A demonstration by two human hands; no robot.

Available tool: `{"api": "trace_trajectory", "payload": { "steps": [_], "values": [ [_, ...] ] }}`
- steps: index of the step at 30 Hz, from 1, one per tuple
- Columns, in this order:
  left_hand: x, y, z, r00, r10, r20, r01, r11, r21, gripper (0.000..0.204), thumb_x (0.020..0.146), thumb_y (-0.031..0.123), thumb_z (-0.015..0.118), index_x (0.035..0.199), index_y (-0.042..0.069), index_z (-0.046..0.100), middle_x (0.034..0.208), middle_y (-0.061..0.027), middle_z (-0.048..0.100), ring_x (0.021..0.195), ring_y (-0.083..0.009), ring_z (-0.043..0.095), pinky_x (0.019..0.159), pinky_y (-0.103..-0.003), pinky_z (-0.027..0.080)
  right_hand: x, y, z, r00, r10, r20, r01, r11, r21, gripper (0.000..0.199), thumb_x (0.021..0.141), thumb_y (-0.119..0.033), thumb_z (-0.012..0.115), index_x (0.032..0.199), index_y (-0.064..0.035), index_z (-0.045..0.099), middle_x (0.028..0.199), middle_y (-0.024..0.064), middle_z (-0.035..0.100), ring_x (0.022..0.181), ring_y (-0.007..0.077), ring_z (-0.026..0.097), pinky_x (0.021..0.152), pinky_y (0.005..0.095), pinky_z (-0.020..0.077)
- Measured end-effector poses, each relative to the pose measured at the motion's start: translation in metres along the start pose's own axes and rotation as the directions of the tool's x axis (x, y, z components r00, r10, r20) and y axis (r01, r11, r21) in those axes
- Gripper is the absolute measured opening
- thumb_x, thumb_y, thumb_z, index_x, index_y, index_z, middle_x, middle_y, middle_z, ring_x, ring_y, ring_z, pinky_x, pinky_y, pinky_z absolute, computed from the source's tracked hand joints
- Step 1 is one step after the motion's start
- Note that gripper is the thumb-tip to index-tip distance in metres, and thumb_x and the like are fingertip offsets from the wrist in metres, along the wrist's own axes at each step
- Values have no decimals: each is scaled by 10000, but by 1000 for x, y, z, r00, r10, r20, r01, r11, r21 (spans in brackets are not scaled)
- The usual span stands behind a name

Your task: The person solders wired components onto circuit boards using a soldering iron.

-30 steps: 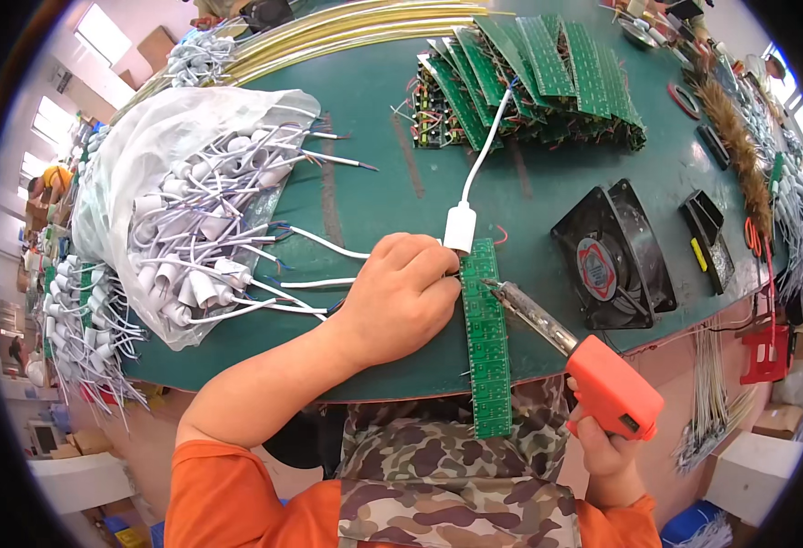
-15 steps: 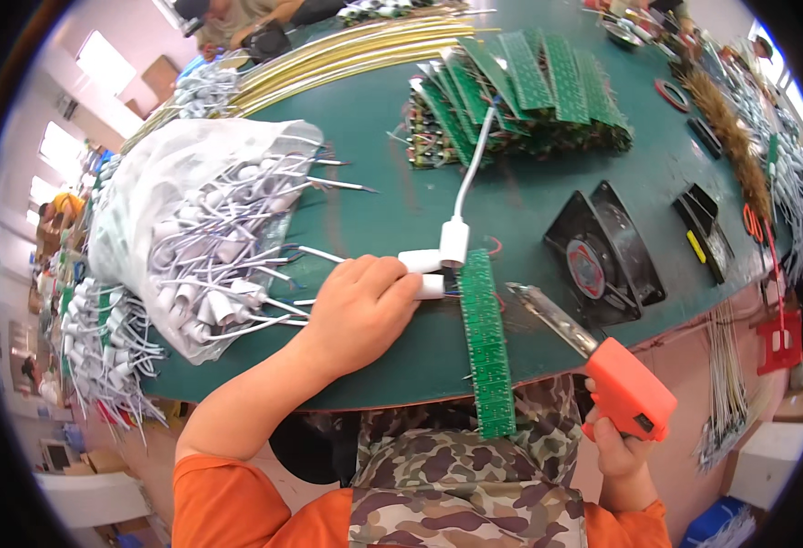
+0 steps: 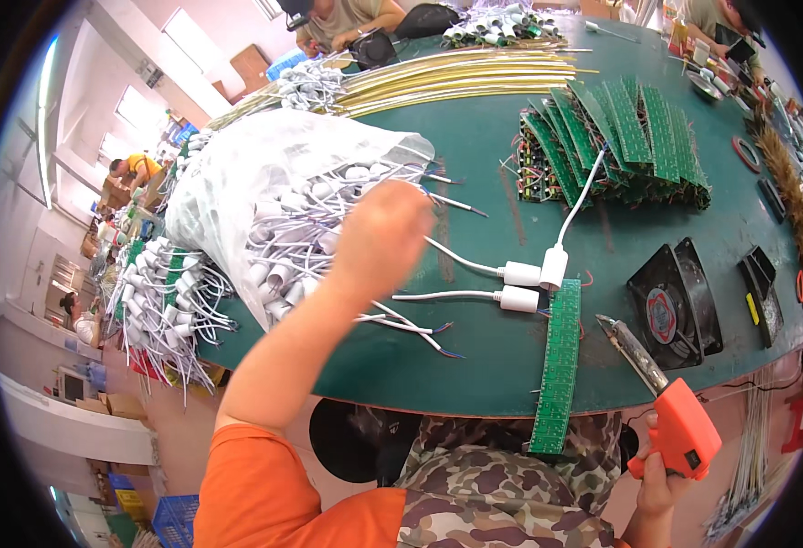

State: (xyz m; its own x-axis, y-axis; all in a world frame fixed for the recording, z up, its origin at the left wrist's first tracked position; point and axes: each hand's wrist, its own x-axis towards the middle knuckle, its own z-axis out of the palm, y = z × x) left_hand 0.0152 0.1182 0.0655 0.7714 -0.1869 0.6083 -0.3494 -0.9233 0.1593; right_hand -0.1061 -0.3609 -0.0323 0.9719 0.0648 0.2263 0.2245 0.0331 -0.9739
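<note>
My right hand (image 3: 659,489) grips a soldering gun (image 3: 685,434) with an orange-red handle, its metal tip angled toward a long green circuit board strip (image 3: 557,374). The strip overhangs the table's near edge. At its far end lie three white cylindrical connectors with cables: an upper left connector (image 3: 520,273), a lower left connector (image 3: 519,299) and an upright connector (image 3: 554,268) whose cable runs toward the stacked boards. My left hand (image 3: 385,239), smeared by motion, is over a heap of white cabled connectors (image 3: 306,215) spilling from a white plastic bag (image 3: 237,164). Its fingers cannot be made out.
Stacked green circuit boards (image 3: 639,137) stand at the back right. A black fan (image 3: 671,306) sits right of the strip, near a black holder (image 3: 760,292). Long yellow-white strips (image 3: 456,78) lie along the back. Other people (image 3: 347,23) sit across the table.
My left hand has let go of the connectors by the board and moved left and away from me to the heap. The soldering gun stays in my right hand. The whole view has shifted.
</note>
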Motion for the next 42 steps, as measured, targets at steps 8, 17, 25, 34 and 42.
{"api": "trace_trajectory", "payload": {
  "steps": [8,17,25,34,42],
  "values": [
    [33,-123,-27,862,-434,263,385,897,219,160,857,101,690,999,29,705,957,-173,705,901,-349,677,819,-427,535,9,-25,19,997,2,75,-1,1000,-20,452,938,-125,648,1327,80,544,1234,208,672,805,138,636,756,293,536],
    [23,-139,-12,845,-309,436,215,943,252,301,819,23,629,1093,73,741,1031,-167,708,998,-346,676,912,-420,527,1,-6,7,1000,18,-21,-20,991,-131,448,946,-160,659,1317,73,565,1238,205,680,815,143,644,746,290,533],
    [53,-121,-15,676,-310,669,112,940,322,397,849,74,687,1242,126,708,1244,-131,662,1136,-351,635,997,-420,505,4,-8,9,1000,7,15,-6,994,-113,422,936,-134,661,1294,76,586,1240,209,683,818,146,645,736,285,539],
    [31,-135,6,809,-65,584,-95,966,240,384,865,86,696,1248,115,677,1262,-124,683,1153,-336,648,987,-431,524,-2,-7,9,1000,3,29,-1,996,-84,452,942,-155,677,1318,73,571,1242,215,686,813,142,643,716,283,538],
    [68,-53,-52,970,-81,-228,-20,913,-408,284,920,30,754,1165,43,612,1016,-29,666,913,-112,634,848,-286,524,-7,-14,7,998,56,7,-55,991,-119,482,947,-216,710,1313,69,577,1252,214,685,791,137,635,697,275,525]
  ]
}}
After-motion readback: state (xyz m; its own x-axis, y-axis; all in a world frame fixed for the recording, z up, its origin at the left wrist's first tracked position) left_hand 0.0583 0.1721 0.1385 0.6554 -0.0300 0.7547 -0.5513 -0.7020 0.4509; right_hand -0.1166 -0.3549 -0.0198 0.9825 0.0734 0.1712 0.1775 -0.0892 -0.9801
